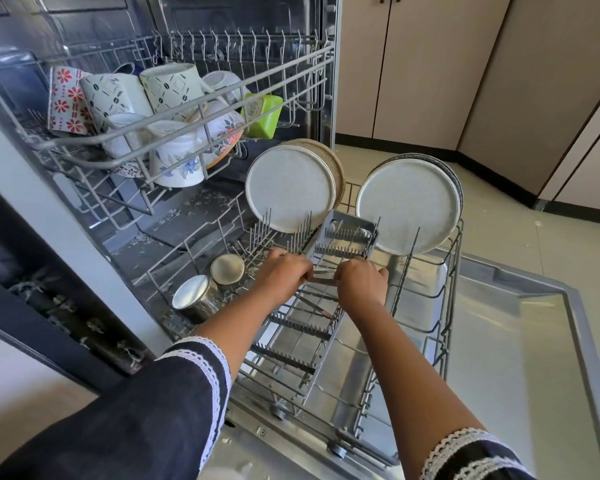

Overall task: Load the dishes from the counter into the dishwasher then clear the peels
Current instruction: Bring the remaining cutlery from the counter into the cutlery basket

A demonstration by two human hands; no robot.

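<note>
left sleeve [146, 410]: dark navy cloth, wide and loose, cuff edged with white lace | right sleeve [475, 455]: same dark cloth, trimmed with white lace bands | forearms left bare below cuffs | no rings or watch seen

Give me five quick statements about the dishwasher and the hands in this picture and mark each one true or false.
1. Both hands, the left hand and the right hand, are at the cutlery tray in the lower rack. True.
2. The upper rack holds only plates. False: it holds mugs and a green cup.
3. Two metal cups sit in the lower rack left of the hands. True.
4. The dishwasher door is closed. False: it lies open and flat.
5. The plates lie flat in a stack. False: they stand on edge in the lower rack.
</note>
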